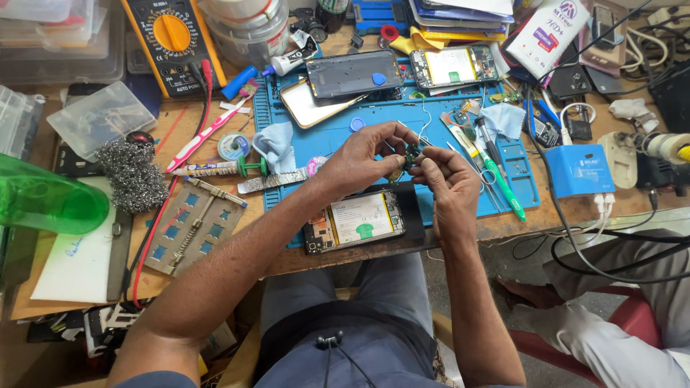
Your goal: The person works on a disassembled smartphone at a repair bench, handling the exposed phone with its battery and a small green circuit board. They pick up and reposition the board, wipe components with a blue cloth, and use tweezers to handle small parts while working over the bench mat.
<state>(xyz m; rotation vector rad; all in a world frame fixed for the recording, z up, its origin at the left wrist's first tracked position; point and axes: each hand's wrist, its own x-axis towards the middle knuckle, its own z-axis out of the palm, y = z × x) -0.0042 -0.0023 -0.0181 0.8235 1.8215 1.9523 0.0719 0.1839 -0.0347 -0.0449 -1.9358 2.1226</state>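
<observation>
Both my hands meet over the front of a blue work mat. My left hand and my right hand pinch a small green circuit board between their fingertips. A thin metal tool or wire juts up from the board toward the mat. Directly below my hands an opened phone lies face down, its battery and inner frame exposed. Two more opened phone bodies rest at the far edge of the mat.
A yellow multimeter with red and black leads stands at the back left. Steel wool, a green bottle, screwdrivers, a blue power box and tangled cables crowd the wooden bench. Another person's legs sit at the right.
</observation>
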